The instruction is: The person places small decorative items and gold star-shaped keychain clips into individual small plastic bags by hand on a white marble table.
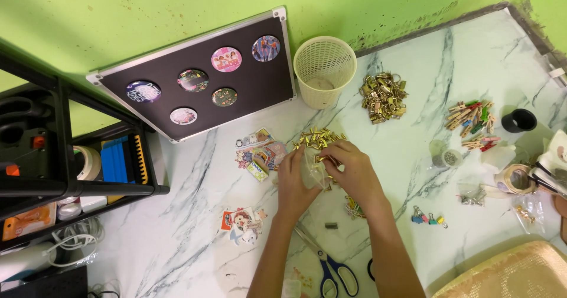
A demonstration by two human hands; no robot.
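1. Head view is showing me the white marble-patterned floor (195,174), grey veins running across it, and I am working low over it with both arms reaching in from the bottom edge.
2. Nearest to me, blue-handled scissors (331,268) are lying between my forearms, and a woven tan cushion (502,271) is sitting at the lower right corner.
3. My left hand (293,183) and right hand (354,171) are closing together on a small clear plastic bag (316,174); the fingers of both are pinching its upper edge. The bag is sitting between my hands, just in front of a pile of small gold clips (319,138) that it is touching or overlapping.
4. To the left, cartoon stickers (260,153) are lying in a loose heap, with a second sticker bunch (242,224) nearer my left forearm.
5. To the right, small coloured binder clips (428,218) are lying apart from my right arm, and farther off coloured wooden clothespins (475,124) are lying in a scatter near a black cup (520,121).
6. Farther out, a cream mesh basket (325,70) is standing upright beside a heap of brass-coloured metal clasps (384,97).
7. A black board (201,76) carrying round badges is leaning against the green wall (147,14), and a black shelf rack (65,138) is standing at the far left.
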